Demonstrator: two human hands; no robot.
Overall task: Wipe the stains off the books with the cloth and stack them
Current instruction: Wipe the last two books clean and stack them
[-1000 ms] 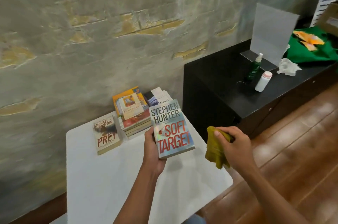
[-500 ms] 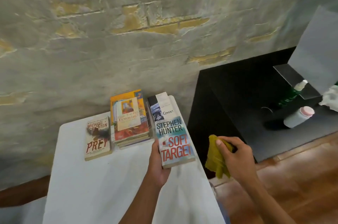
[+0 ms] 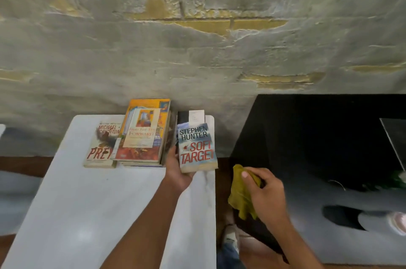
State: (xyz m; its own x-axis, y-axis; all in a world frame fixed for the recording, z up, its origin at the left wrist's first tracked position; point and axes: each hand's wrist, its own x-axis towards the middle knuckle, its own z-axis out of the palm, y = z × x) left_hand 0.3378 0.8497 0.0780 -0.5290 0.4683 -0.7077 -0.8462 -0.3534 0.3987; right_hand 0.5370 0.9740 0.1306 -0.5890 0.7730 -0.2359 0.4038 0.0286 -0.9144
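My left hand (image 3: 179,169) grips the "Soft Target" paperback (image 3: 197,147) from its lower left edge, holding it over the far right corner of the white table (image 3: 87,213). Under its far end lies a dark book with a white label (image 3: 191,117). A stack of books topped by an orange-and-red cover (image 3: 144,134) sits to the left, and the "Prey" paperback (image 3: 103,144) with a dark stain on its cover lies beside that. My right hand (image 3: 265,196) holds a crumpled yellow cloth (image 3: 240,194) off the table's right edge.
A rough stone wall (image 3: 197,37) stands right behind the table. A black cabinet (image 3: 318,136) fills the right side, with a white bottle with a pink cap (image 3: 382,222) at the frame edge. Wooden floor (image 3: 24,164) shows at the left, and a shoe (image 3: 230,240) shows between table and cabinet.
My left hand carried the "Soft Target" book farther toward the wall, over the dark book. The view swung left and down. The right hand kept the cloth.
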